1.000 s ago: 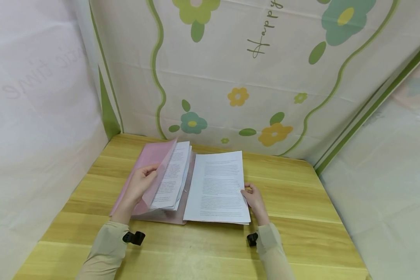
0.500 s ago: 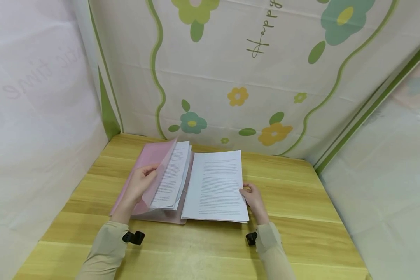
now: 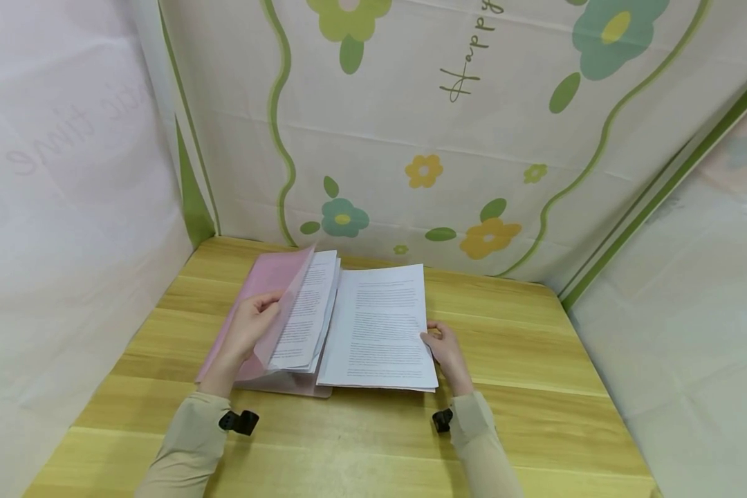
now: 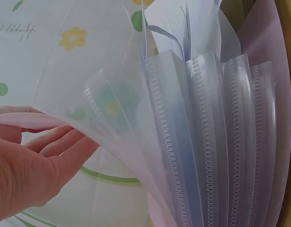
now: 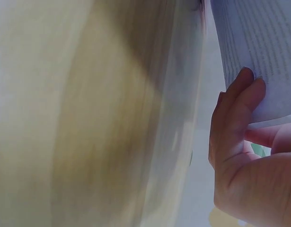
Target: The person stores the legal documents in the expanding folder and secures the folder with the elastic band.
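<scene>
A pink translucent file folder (image 3: 274,268) lies at the back left of the table, its cover lifted. My left hand (image 3: 247,330) pinches the cover's edge and holds it up. Inside, the left wrist view shows several clear pleated pockets (image 4: 171,127) with ribbed edges. Printed sheets (image 3: 306,311) stand in the folder beside the cover. To the right, my right hand (image 3: 446,351) pinches the right edge of a small stack of printed paper (image 3: 382,325). The stack's left side overlaps the folder's right part. In the right wrist view, fingertips (image 5: 255,90) press against the paper from one side.
The wooden table (image 3: 535,408) reaches toward me in front of the folder. A white floral curtain (image 3: 373,124) rises right behind the folder, with further white sheets on the left (image 3: 68,228) and right (image 3: 672,311).
My right hand has moved left and slightly away from me, bringing the stack of paper farther over the folder. The left hand and the lifted cover stay nearly still.
</scene>
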`<state>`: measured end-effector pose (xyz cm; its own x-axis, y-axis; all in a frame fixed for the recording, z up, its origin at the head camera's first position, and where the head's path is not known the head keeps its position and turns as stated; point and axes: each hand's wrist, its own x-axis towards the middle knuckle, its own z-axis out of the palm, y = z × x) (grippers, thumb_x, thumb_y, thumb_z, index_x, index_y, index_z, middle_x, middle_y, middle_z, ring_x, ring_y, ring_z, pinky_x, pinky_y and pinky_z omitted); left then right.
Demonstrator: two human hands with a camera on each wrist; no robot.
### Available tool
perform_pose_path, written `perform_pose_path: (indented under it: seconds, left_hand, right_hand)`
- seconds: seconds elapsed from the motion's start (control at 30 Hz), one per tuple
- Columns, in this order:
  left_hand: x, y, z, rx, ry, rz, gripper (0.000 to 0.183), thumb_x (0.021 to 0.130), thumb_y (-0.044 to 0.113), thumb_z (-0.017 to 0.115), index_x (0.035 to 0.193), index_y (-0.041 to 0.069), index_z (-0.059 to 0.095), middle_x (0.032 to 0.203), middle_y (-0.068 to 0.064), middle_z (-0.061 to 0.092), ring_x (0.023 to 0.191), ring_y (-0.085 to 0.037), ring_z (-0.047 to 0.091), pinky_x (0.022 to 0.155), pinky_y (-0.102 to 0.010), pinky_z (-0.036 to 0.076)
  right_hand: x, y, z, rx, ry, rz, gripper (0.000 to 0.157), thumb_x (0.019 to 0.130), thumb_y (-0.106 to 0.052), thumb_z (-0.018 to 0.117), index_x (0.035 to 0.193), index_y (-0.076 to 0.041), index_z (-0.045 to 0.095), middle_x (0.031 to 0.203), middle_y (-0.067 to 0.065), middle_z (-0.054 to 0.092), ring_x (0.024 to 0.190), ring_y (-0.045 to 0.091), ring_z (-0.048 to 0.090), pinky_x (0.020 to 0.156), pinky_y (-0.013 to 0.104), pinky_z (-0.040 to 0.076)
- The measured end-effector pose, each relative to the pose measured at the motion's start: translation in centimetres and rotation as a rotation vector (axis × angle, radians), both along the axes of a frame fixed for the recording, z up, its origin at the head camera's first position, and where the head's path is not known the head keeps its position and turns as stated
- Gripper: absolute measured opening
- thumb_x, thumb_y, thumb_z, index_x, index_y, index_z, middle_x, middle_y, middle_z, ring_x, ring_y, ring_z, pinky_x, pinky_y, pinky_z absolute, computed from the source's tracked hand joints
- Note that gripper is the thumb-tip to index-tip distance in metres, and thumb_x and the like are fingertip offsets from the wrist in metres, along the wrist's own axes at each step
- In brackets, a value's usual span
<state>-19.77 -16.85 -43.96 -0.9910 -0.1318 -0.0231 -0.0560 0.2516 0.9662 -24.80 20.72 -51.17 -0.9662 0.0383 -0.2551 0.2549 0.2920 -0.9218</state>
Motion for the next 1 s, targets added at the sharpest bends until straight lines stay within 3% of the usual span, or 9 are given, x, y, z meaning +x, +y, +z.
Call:
perform_pose_path:
  seconds: [0.2,0.53,0.8,1.0]
  left_hand:
    - [0.0,0.0,0.0,-0.008,0.002,-0.003,0.039,0.096,0.009,0.049,0.130,-0.007,0.060,0.131,-0.027,0.062,0.095,0.002,0.053,0.077,-0.007,0.042]
    - [-0.1,-0.1,0.0,-0.024,-0.001,-0.009,0.039,0.097,0.009,0.048,0.131,-0.007,0.060,0.133,-0.026,0.061,0.107,-0.012,0.054,0.078,-0.005,0.042]
    - [-0.1,-0.2,0.0,-0.024,-0.002,-0.006,0.039,0.096,0.008,0.048,0.130,-0.007,0.060,0.132,-0.026,0.062,0.099,-0.002,0.053,0.078,-0.006,0.041]
    - [0.1,-0.2,0.2,-0.015,-0.004,-0.017,0.039,0.097,0.009,0.047,0.132,-0.007,0.059,0.135,-0.027,0.060,0.113,-0.018,0.054,0.079,-0.005,0.041]
  right_hand:
    - [0.1,0.4,-0.1,-0.004,-0.005,-0.004,0.031,0.098,-0.007,0.055,0.127,0.002,0.054,0.097,0.019,0.071,0.066,0.012,0.064,0.060,0.027,0.051]
    - [0.1,1.8,0.4,0.013,-0.018,-0.029,0.034,0.099,-0.012,0.055,0.130,0.002,0.052,0.094,0.012,0.068,0.068,0.011,0.063,0.062,0.027,0.051]
    - [0.2,2.1,0.2,0.020,-0.034,-0.024,0.030,0.099,-0.013,0.055,0.126,0.000,0.054,0.090,0.011,0.070,0.067,0.014,0.064,0.060,0.028,0.052]
    - [0.5,1.9,0.0,-0.009,-0.043,-0.013,0.029,0.099,-0.011,0.055,0.124,0.002,0.054,0.088,0.011,0.071,0.066,0.014,0.064,0.060,0.029,0.052]
